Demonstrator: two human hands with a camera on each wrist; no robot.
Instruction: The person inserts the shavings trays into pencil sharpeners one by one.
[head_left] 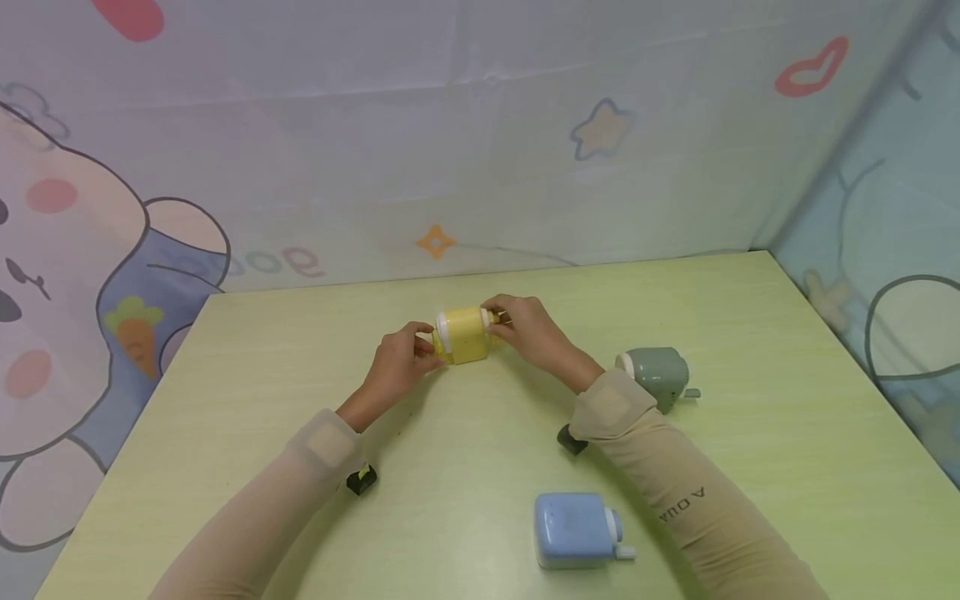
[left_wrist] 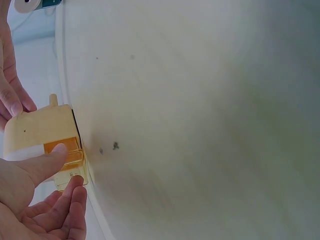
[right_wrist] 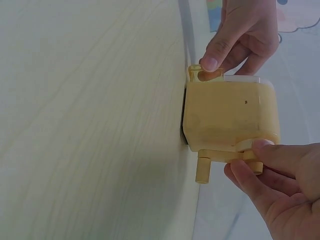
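A yellow hand-crank pencil sharpener [head_left: 467, 335] stands on the far part of the table between both hands. My left hand [head_left: 397, 362] pinches the see-through yellow part [right_wrist: 216, 76] on its white-edged side, thumb on one face and fingers opposite. On the other side, my right hand [head_left: 534, 333] pinches the hub of the crank with thumb and forefinger. The crank's handle [right_wrist: 203, 170] points away from that grip in the right wrist view. The left wrist view shows the sharpener's yellow body [left_wrist: 42, 125] with both hands at it.
A grey-green pencil sharpener [head_left: 658, 375] stands beyond the right wrist. Nearer lies a blue pencil sharpener [head_left: 573, 529] with a white crank. Small black blocks [head_left: 572, 439] show by each wrist. A printed cloth [head_left: 495, 167] hangs behind the table.
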